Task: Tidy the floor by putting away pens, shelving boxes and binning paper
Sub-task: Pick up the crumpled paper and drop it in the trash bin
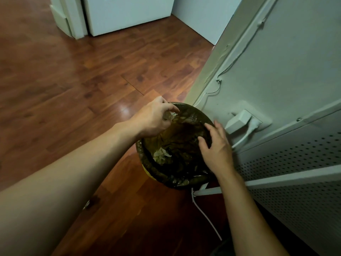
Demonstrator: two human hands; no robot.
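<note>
A round bin [147, 163] lined with a dark plastic bag stands on the wooden floor beside a white wall. My left hand [153, 119] hovers over the bin's far rim, fingers curled around a crumpled piece of white paper [168, 115]. Another crumpled paper [161, 154] lies inside the bin near its left wall. My right hand [215, 146] is over the bin's right side with fingers spread, palm down, holding nothing.
A white wall [286, 61] with a socket and plug [239, 121] stands right of the bin. A white cable [204, 215] runs along the floor below it. A perforated white panel [295, 200] fills the lower right. Wooden floor [73, 80] stretches left toward a white door [129, 13].
</note>
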